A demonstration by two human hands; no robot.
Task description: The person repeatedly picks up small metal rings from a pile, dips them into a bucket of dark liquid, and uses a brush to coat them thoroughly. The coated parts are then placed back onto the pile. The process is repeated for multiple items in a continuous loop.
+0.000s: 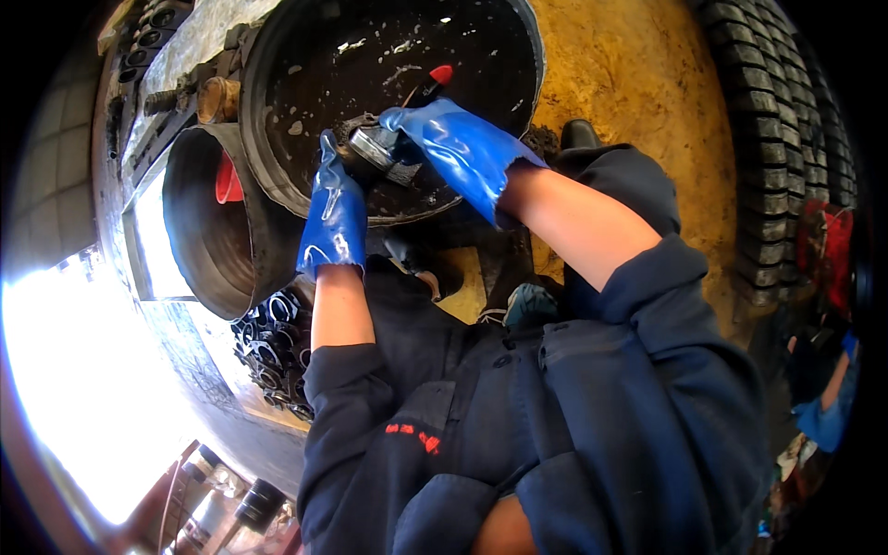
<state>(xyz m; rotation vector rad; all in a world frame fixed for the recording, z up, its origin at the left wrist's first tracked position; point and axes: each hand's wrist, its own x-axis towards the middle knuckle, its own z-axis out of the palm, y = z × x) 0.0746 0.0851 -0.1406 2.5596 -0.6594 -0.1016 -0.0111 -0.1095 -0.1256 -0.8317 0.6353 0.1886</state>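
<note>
Both my hands wear long blue rubber gloves over a round dark basin point(393, 220) of murky liquid. My left hand point(335, 208) grips a dark, cylindrical metal part point(363, 159) with a shiny rim; its fingers are partly hidden behind the part. From the right, my right hand point(453, 139) closes round a tool with a black handle and red end point(438, 78), most likely a brush. The handle points up and away. The tool's working end lies close to the metal part, and whether they touch is hard to see.
Left of the basin, a metal drum point(208, 222) lies on its side with a red object point(228, 180) inside. Several black ringed metal parts point(273, 347) are heaped nearer me. Large tyres point(768, 139) stand at the right, beyond a stained yellow floor point(638, 74). Another person's blue-sleeved arm point(823, 412) shows far right.
</note>
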